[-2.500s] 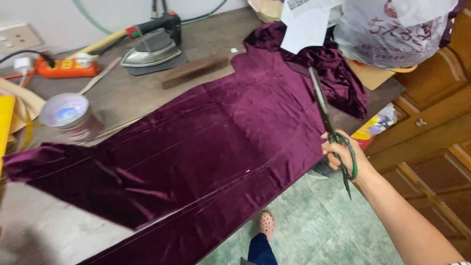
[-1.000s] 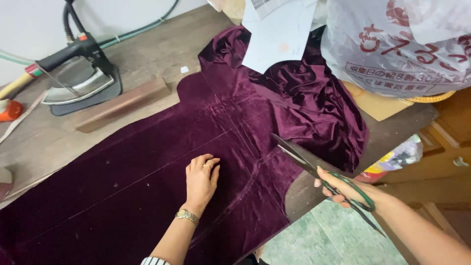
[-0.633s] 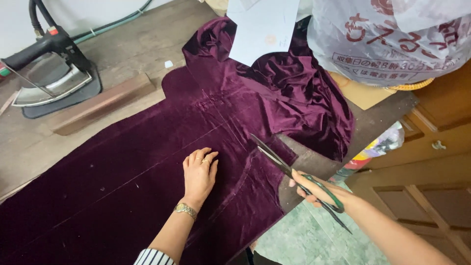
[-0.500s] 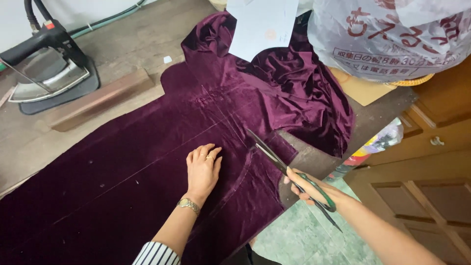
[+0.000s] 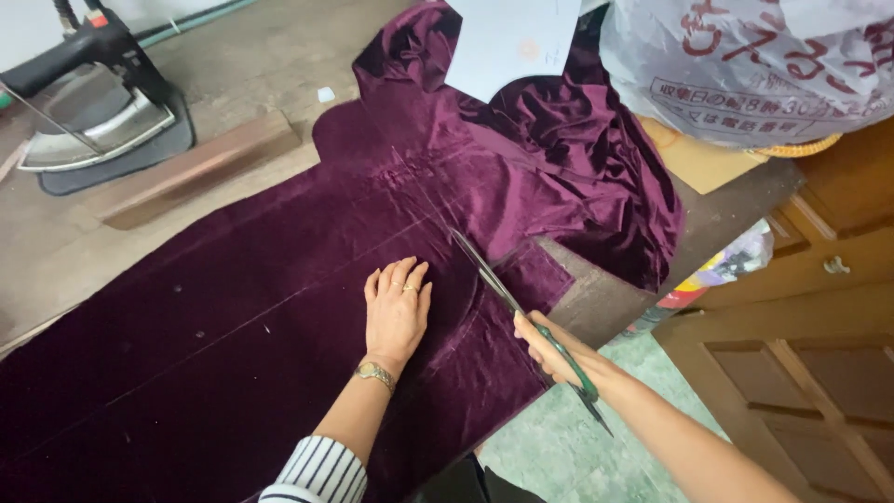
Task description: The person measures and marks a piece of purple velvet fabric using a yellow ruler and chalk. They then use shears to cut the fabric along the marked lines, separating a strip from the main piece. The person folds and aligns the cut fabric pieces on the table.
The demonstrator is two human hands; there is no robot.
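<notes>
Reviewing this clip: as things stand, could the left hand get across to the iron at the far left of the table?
Probably yes, with a stretch. The left hand lies flat on the purple velvet fabric, holding nothing, and only a wooden block lies between it and the iron. The right hand holds the scissors.

Left hand [image 5: 396, 307] lies flat on the purple velvet [image 5: 261, 335]; right hand [image 5: 549, 346] grips green-handled scissors [image 5: 521, 312], blades resting on the cloth beside a chalk line. Iron [image 5: 88, 102] sits far left.
</notes>
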